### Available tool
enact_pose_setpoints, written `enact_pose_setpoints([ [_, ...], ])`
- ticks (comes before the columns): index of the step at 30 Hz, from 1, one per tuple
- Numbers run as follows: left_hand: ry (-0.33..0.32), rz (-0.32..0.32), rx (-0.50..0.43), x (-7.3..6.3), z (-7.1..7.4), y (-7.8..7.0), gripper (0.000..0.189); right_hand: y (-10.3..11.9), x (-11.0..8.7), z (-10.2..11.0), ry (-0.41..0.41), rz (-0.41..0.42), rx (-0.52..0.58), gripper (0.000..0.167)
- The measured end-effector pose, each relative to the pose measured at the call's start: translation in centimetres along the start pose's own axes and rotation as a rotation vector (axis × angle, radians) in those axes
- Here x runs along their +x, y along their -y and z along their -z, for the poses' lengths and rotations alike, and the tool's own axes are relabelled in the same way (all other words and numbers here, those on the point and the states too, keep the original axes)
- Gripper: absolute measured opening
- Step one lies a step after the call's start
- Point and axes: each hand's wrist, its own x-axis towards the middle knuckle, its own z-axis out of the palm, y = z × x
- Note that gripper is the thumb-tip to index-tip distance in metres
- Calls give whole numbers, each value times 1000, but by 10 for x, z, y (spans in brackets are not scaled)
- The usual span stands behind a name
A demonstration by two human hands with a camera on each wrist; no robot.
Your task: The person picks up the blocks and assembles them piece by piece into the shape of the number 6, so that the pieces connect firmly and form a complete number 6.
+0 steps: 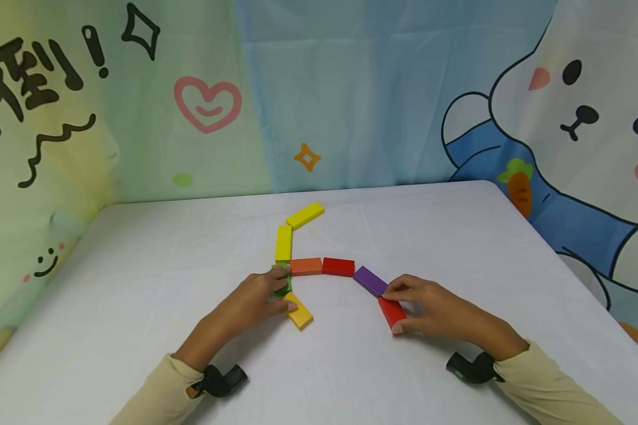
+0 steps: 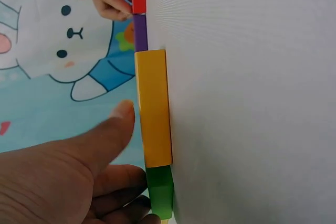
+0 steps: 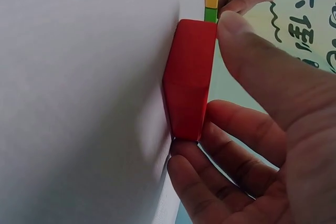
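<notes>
My left hand lies over a green block, fingers at its side and top. Its thumb hovers close over an amber block that meets the green one end to end. My right hand holds a red block between the thumb at its near end and the fingers at its far end. That block lies on the table, touching the end of a purple block. Between the hands run an orange block and a second red block.
Two yellow blocks continue the line beyond the green one, the farther one slanting right. All blocks lie flat on a white-covered table. A printed cloth backdrop stands behind it. Black wrist cameras sit on both forearms.
</notes>
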Motion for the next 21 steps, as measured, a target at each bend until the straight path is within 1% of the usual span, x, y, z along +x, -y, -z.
enact_pose_setpoints([
  [3,-7,-1,8,0,0,0,55,1,-1,1,17,-19,4,58],
  [8,-17,22,-39,-1,-1,1,57,2,-3,2,46,-42,10,63],
  [13,-10,65,-69,-1,0,2,58,3,-3,1,43,-41,-1,61],
  [16,-7,79,-75,-1,0,2,58,4,-3,1,34,-37,-14,60],
  [21,-8,60,-79,-1,0,3,58,7,-4,2,39,-45,-29,60],
])
